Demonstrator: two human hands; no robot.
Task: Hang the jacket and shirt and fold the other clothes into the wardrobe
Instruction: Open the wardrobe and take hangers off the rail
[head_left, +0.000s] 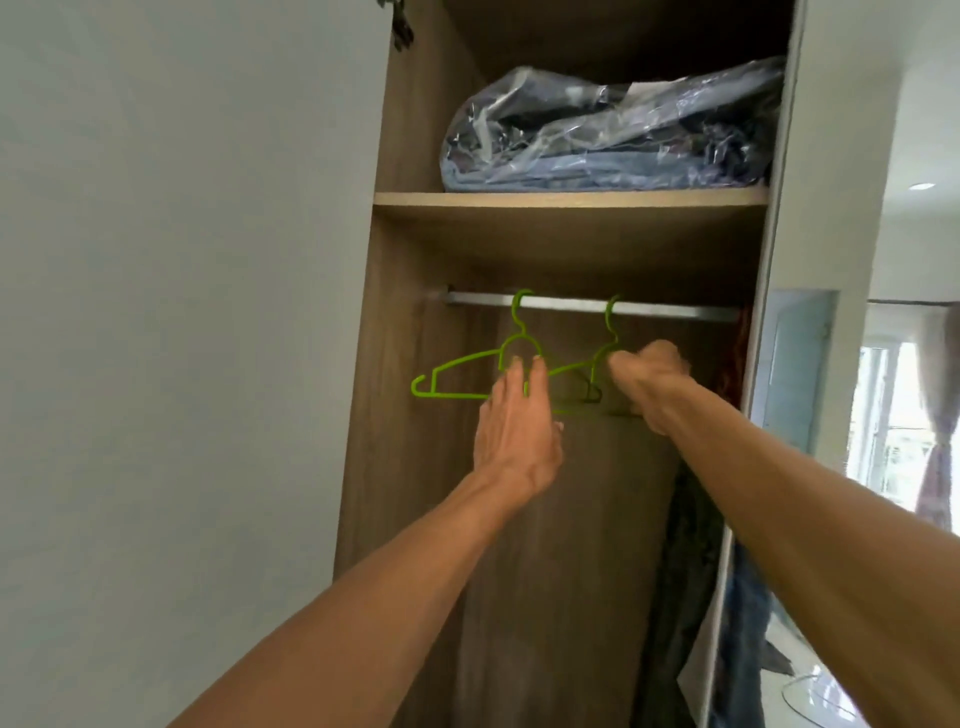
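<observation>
Two light, stiff green hangers (521, 322) on the rail (675, 310); hold them at the necks.
Your right hand (649, 379) pinches the right hanger (612, 325) at its neck; your left hand (519, 421) touches the left hanger (457, 371), fingers straight.

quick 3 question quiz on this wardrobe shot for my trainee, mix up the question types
1. True or false: three green hangers hang on the rail.
2. What lies on the shelf above the rail? A) a clear plastic bag of folded fabric B) a shoebox C) a lamp
3. Fill in: the hand with fingers curled at a hanger is the ___ hand.

Key
1. False: two hang there, the left hanger and the right hanger.
2. A
3. Right: the right hand grips the right hanger, while the left hand touches the left hanger with straighter fingers.
</observation>
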